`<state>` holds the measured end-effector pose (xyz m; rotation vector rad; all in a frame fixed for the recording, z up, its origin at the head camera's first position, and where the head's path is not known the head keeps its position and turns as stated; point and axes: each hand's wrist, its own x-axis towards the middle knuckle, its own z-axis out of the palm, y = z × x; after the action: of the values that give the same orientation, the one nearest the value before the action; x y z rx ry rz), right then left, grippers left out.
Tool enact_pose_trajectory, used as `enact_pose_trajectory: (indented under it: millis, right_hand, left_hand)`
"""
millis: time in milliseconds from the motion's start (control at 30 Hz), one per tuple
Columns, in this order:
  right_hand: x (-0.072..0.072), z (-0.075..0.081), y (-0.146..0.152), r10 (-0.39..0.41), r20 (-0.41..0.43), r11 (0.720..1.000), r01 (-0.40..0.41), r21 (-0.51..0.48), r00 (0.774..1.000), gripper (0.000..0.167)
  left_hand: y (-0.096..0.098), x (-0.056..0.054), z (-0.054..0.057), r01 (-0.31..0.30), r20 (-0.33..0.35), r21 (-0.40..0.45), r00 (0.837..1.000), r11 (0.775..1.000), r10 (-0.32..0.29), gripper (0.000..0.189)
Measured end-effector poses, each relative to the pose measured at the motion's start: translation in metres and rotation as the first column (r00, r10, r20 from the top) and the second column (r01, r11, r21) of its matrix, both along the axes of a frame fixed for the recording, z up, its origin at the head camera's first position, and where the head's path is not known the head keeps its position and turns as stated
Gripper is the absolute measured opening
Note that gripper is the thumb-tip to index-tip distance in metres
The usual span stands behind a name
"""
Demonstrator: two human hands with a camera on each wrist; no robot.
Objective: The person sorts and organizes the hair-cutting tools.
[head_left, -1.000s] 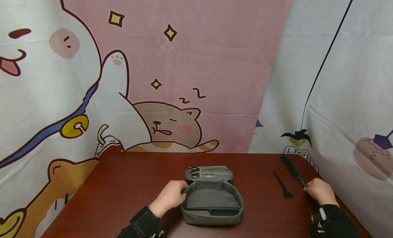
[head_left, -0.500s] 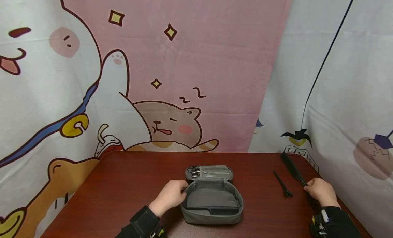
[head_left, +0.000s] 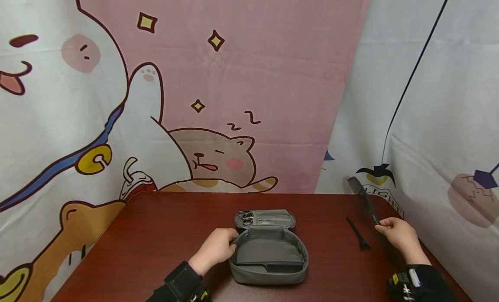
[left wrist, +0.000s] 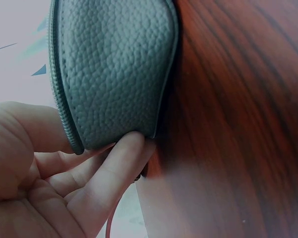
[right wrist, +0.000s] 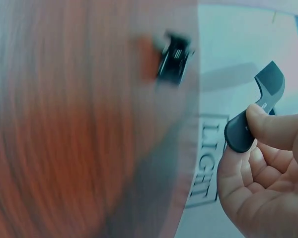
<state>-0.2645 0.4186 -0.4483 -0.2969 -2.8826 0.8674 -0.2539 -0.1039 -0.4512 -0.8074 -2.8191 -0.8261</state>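
Note:
My left hand (head_left: 216, 250) grips the left edge of an open grey zip case (head_left: 269, 278) on the table. In the left wrist view, thumb and fingers pinch the pebbled wall of the case near its zip. Over at the right, my right hand (head_left: 401, 235) holds a long black comb (head_left: 368, 204) by its handle, with the blade pointing away and raised above the table. The right wrist view shows thumb and fingers around the rounded handle end. A slim black hair clip (head_left: 358, 235) lies on the table left of that hand.
Scissors (head_left: 246, 217) sit in a pocket of the case's lid, which is folded back. Inside the case is a low divider (head_left: 284, 267). The red-brown wooden table (head_left: 156, 232) meets a printed cloth backdrop (head_left: 273, 98) at its far and right sides.
My right hand has lifted the comb off the table and shifted slightly left and away, tilting its blade up. The left hand and the case have stayed put.

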Motion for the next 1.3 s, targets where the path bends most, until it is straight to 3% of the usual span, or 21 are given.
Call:
enact_pose_trajectory:
  millis: [167,333,600,933,1100,1300]
  right_hand:
    - [0.001,0.003,-0.024,0.03,-0.04,0.988,-0.036,-0.148,0.999,0.04]
    - [0.005,0.008,-0.048,0.085,-0.074,0.95,-0.103,-0.293,0.994,0.039]
    - [0.009,0.012,-0.078,0.136,-0.134,0.912,-0.177,-0.37,0.981,0.037]
    - [0.01,0.008,-0.104,0.224,-0.155,0.83,-0.271,-0.488,0.962,0.028]
    - [0.009,0.009,-0.114,0.313,-0.187,0.763,-0.364,-0.535,0.931,0.025]
    - [0.01,0.01,-0.125,0.434,-0.22,0.694,-0.48,-0.536,0.873,0.022]
  left_hand:
    - [0.0,0.0,0.001,-0.006,0.018,-0.001,1.0,1.0,0.006,0.013]
    - [0.0,-0.001,0.0,-0.01,0.023,0.001,1.0,1.0,0.01,0.013]
    - [0.0,-0.001,-0.001,-0.011,0.03,0.005,0.999,1.0,0.011,0.013]
    - [-0.001,-0.002,-0.004,-0.01,0.05,0.011,0.999,1.0,0.009,0.014]
    - [-0.001,-0.002,-0.003,-0.005,0.049,0.017,0.999,1.0,0.004,0.014]
    - [-0.001,-0.002,-0.001,-0.004,0.047,0.028,0.999,1.0,0.003,0.013]
